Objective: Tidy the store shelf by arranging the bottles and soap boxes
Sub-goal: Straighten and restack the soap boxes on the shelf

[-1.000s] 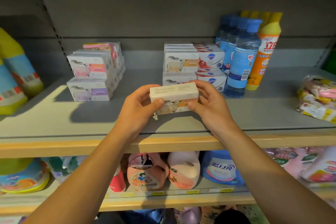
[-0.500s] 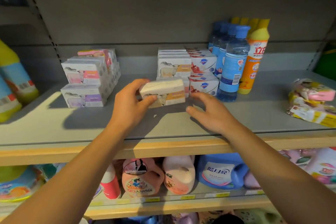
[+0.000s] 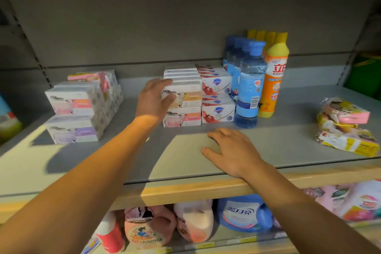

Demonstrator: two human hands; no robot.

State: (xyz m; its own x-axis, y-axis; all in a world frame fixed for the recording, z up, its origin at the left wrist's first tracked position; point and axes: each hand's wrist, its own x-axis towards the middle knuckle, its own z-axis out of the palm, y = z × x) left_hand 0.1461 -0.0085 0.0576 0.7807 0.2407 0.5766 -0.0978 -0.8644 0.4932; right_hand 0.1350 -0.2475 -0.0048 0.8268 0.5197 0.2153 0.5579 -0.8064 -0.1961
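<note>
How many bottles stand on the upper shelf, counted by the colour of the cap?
Blue-capped bottles: 4
Yellow-capped bottles: 4
Total: 8, counted by the caps, since the rear bottles are mostly hidden.

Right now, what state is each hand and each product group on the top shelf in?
left hand: fingers on the upper sheep soap box
upper sheep soap box: stacked on another, front facing out
right hand: open, flat on the shelf
blue bottles: upright, in a row
yellow bottles: upright, in a row
bagged soap packs: piled untidily at right
</note>
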